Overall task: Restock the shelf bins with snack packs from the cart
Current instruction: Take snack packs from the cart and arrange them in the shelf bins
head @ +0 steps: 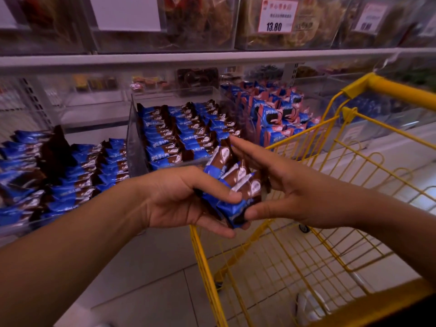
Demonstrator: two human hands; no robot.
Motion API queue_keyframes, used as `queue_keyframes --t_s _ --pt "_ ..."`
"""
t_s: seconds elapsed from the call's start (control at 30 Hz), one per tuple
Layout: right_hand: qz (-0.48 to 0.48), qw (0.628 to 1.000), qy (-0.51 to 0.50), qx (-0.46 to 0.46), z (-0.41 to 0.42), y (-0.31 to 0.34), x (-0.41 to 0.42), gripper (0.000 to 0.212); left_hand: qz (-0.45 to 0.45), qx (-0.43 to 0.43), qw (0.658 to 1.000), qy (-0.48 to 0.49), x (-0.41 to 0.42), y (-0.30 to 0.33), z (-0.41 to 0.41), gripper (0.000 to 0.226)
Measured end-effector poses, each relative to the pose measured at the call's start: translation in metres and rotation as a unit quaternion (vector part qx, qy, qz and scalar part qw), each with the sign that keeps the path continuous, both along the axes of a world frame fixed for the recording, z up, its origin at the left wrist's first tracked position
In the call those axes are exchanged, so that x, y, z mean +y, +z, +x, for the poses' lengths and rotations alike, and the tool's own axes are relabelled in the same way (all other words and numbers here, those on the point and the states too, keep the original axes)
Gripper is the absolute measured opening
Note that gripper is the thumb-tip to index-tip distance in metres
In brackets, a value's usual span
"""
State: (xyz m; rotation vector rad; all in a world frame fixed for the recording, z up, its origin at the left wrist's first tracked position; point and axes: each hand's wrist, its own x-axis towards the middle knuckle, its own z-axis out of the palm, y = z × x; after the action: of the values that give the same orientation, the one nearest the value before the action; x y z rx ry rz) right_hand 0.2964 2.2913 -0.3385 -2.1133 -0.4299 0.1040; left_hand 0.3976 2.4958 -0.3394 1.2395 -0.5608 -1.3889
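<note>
A stack of blue-and-brown snack packs [238, 182] is held between both hands, just above the front left corner of the yellow wire cart [349, 159]. My left hand [179, 199] grips the stack from the left, thumb on top and fingers underneath. My right hand [285, 185] holds its right side, with straight fingers along the far edge and the thumb at the near end. Right behind the stack, a clear shelf bin [138, 149] holds rows of the same packs [186, 135].
A lower bin at the left [14, 228] holds more blue-and-brown packs. A bin of blue-and-pink packs [278, 112] stands behind the cart's corner. An upper shelf [212, 57] carries clear boxes and a 13.80 price tag [277, 16]. Pale floor tiles show below.
</note>
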Motion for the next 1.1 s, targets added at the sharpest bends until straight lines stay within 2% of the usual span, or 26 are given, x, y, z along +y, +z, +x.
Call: queue_keyframes --t_s 0.07,0.2,0.27,0.33,0.47,0.57,0.67,0.73,0.83,0.9,1.03,1.1 --pt "0.024 0.999 -0.023 -0.015 0.001 0.003 0.003 0.106 0.023 -0.020 1.000 -0.003 -0.001 0.002 -0.002 0.033" --pt "0.021 0.999 -0.033 -0.025 0.004 0.011 0.005 0.080 0.019 -0.005 1.000 0.010 -0.002 0.010 -0.004 0.037" --pt "0.038 0.998 -0.049 -0.030 0.004 0.011 0.008 0.073 0.011 -0.016 0.999 0.039 -0.003 0.013 -0.004 0.037" --pt "0.068 0.995 -0.071 -0.028 0.005 0.009 0.011 0.072 -0.001 -0.014 0.998 0.064 -0.002 0.015 -0.003 0.052" --pt "0.189 0.975 -0.113 -0.014 0.008 0.004 0.018 0.066 -0.038 -0.013 0.995 0.095 0.001 0.016 -0.005 0.078" --pt "0.226 0.963 -0.146 -0.033 0.009 0.004 0.027 0.068 -0.053 -0.093 0.975 0.194 -0.002 0.016 -0.015 0.082" --pt "0.251 0.951 -0.169 -0.054 0.009 0.004 0.040 0.071 -0.123 -0.081 0.943 0.299 -0.006 0.015 -0.028 0.077" --pt "0.248 0.952 -0.167 -0.060 0.009 0.004 0.051 0.068 -0.191 -0.053 0.923 0.330 -0.007 0.015 -0.034 0.074" --pt "0.208 0.966 -0.143 -0.061 0.012 0.012 0.063 0.062 -0.235 -0.058 0.911 0.334 0.000 0.019 -0.034 0.067" --pt "0.160 0.977 -0.128 -0.063 0.016 0.022 0.067 0.064 -0.243 -0.075 0.909 0.330 0.009 0.023 -0.032 0.060" --pt "0.059 0.987 -0.108 -0.102 0.037 0.045 0.085 0.093 -0.242 -0.095 0.898 0.355 0.032 0.034 -0.025 0.066" --pt "0.054 0.985 -0.098 -0.128 0.053 0.054 0.103 0.089 -0.222 -0.106 0.885 0.395 0.050 0.042 -0.017 0.075"
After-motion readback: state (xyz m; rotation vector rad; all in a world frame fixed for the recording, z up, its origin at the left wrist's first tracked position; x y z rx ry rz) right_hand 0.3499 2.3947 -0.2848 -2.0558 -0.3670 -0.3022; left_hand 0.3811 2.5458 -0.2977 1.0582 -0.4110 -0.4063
